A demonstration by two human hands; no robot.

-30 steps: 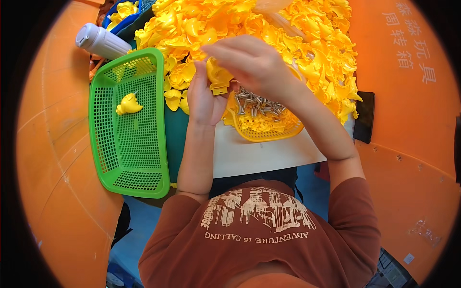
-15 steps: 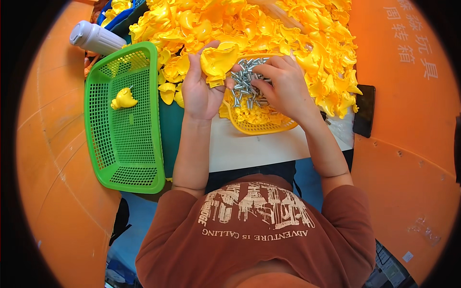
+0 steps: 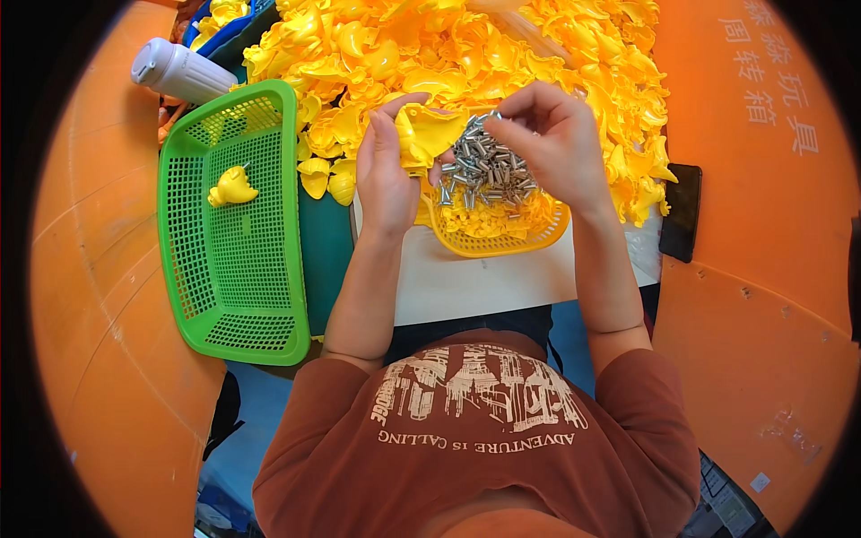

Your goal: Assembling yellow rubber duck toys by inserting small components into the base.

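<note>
Fingers of the left hand (image 3: 387, 170) curl around a curved yellow plastic shell piece (image 3: 429, 133), held upright between both hands; the right hand (image 3: 549, 143), just beside it, pinches 1 small silver metal screw (image 3: 492, 117) above the yellow mesh basket of screws (image 3: 491, 235).

You're in a rust-brown short-sleeved t-shirt, cream skyline graphic and curved lettering across the chest at 6 o'clock. 2 bare forearms, left hand (image 3: 386, 170) and right hand (image 3: 549, 143) ungloved, no rings or watch.
</note>
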